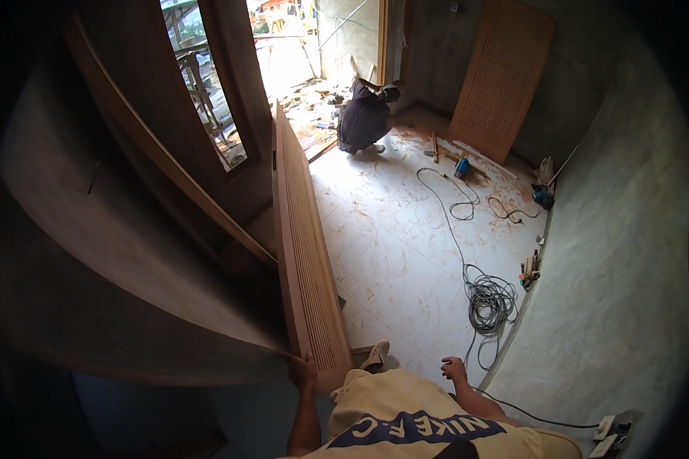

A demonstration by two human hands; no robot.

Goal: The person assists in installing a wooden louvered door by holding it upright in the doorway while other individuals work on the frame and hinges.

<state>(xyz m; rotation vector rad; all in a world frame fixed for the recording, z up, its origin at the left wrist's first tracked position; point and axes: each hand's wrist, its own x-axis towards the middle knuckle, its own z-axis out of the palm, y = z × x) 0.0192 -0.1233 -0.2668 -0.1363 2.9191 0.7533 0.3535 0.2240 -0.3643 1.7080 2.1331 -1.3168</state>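
A wooden door (310,252) with a grooved face stands on its long edge to my left, stretching away toward the bright opening. My left hand (304,371) is at its near end, one finger stretched out leftward beside the wall's edge; whether it bears on the door I cannot make out. My right hand (453,369) hangs in the air on my right with loosely bent fingers and nothing visible in it. Below it and ahead lies a coiled grey cable (490,304) on the floor. My foot (377,355) is next to the door's near end.
A co-worker (364,115) squats by the opening. Another grooved door (504,76) leans on the far wall. A blue power tool (462,168), a hammer (435,147) and wood shavings lie on the white tiled floor (390,252). Small tools (529,269) and a socket strip (605,437) line the right wall.
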